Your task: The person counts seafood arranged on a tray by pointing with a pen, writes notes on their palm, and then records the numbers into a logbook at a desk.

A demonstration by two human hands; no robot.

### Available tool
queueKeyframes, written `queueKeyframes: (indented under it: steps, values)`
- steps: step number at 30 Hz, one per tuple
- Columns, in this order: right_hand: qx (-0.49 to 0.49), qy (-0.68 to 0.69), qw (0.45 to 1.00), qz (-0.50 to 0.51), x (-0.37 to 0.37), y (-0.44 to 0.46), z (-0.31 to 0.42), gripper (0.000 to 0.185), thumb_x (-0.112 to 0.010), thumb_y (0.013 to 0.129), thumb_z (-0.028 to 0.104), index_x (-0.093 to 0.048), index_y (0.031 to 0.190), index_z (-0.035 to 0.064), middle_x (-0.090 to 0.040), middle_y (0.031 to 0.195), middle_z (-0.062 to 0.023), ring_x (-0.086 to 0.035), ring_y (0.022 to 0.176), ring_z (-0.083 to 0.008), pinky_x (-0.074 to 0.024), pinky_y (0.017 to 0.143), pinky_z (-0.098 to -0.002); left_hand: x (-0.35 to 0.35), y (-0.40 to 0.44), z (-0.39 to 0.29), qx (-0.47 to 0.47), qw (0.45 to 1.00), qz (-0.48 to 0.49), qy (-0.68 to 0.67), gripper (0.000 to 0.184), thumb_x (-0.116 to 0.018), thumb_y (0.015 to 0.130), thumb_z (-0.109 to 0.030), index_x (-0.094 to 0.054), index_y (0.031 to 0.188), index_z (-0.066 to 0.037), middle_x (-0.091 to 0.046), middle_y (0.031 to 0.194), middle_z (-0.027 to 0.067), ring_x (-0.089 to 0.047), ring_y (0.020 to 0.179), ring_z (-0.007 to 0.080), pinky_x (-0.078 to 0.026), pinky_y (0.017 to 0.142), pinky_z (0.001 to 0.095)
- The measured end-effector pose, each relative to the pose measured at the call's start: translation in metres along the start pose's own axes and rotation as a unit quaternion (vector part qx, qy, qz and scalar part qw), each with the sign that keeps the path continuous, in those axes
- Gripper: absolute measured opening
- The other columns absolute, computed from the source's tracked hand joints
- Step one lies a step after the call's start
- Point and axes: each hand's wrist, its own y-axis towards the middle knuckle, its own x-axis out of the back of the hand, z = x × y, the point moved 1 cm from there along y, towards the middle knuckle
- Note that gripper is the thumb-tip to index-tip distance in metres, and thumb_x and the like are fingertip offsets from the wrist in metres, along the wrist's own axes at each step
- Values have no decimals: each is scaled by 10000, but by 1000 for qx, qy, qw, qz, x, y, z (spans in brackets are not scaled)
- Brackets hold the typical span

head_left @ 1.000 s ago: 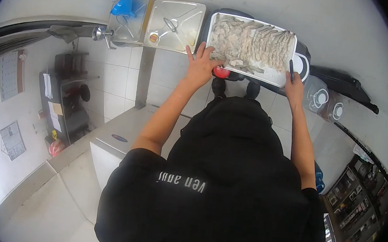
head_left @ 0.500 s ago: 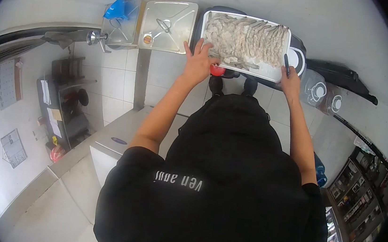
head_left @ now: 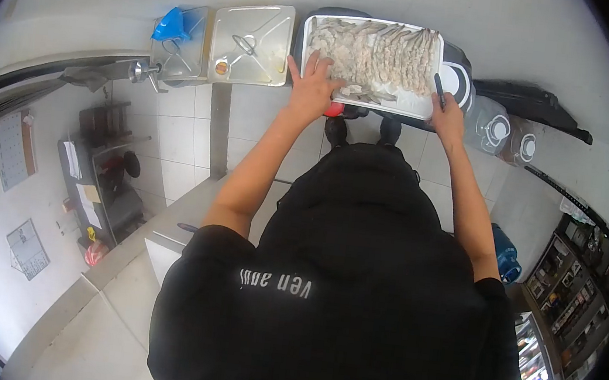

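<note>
Floor: pale tiles, seen nearer the wearer than the tray.
Tray: white and shallow, sitting in front of the wearer's shoes; its raised rim seems to keep the load from sliding off.
Shrimp: on the tray, ranked in close rows toward its right, probably to fit many in one layer; looser toward its near left corner, with a bare patch near the right.
Left hand: fingers spread over the tray's near left corner and the shrimp there, perhaps steadying or straightening them; I can't tell how hard it presses.
Right hand: closed at the tray's near right corner, pinching a slim black tool against the rim side, likely so it can hold both; from here I can't say whether it's pen or knife.
Metal tins: left of the tray, the farther one carrying a blue funnel, likely parked there to keep it handy.
Jugs: clear, right of the tray.
Hidden: the tray covers most of the dark support beneath; I get only part of a red item under its near edge.
Hard to make out: my wide lens bends the shelves far right of the tray, and their contents blur.
</note>
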Motion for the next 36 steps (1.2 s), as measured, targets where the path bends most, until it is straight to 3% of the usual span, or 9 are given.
queueKeyframes:
  steps: [4,6,7,9,25,36]
  values:
    - [12,-5,1000,-21,3,-3,3,364,-551,920,336,-597,1045,-3,-652,898,-273,-631,872,-439,-472,771,-482,8,-6,-11,-5,1000,0,-8,329,-630,750,-86,-733,1011,-256,-419,1302,88,-244,1358,367,-76,1009,778]
    - [35,-28,999,-14,2,-1,2,377,-531,946,328,-572,1062,-28,-669,803,-230,-684,646,-321,-505,670,-424,11,-9,-16,-5,1000,12,-13,332,-627,745,-76,-734,1010,-245,-423,1303,92,-246,1359,367,-62,1012,773]
    - [33,-28,999,-14,3,-2,3,377,-531,946,328,-572,1062,-28,-669,803,-230,-684,646,-321,-505,670,-424,10,-11,-19,-7,1000,13,-14,332,-627,745,-76,-734,1010,-245,-423,1303,92,-246,1359,367,-62,1012,773]
    - [9,-9,1000,-5,6,-4,8,359,-555,922,332,-589,1035,-7,-651,885,-277,-628,865,-443,-470,759,-485,5,-15,-23,-26,1000,7,-17,269,-645,759,-146,-740,991,-245,-447,1281,95,-265,1367,362,-43,1016,774]
    - [-4,7,1000,-8,6,-8,11,358,-567,917,331,-590,1025,-10,-654,886,-268,-633,855,-439,-479,752,-474,-4,-9,-32,-31,999,-2,-14,291,-615,783,-107,-726,1023,-227,-464,1263,110,-286,1359,360,-42,1016,776]
    - [26,-22,999,-23,9,-11,16,360,-543,930,327,-581,1038,-14,-653,871,-264,-630,856,-436,-477,750,-473,-4,-10,-32,-24,999,28,8,305,-624,796,-145,-716,1055,-276,-439,1285,94,-264,1360,353,-48,1019,766]
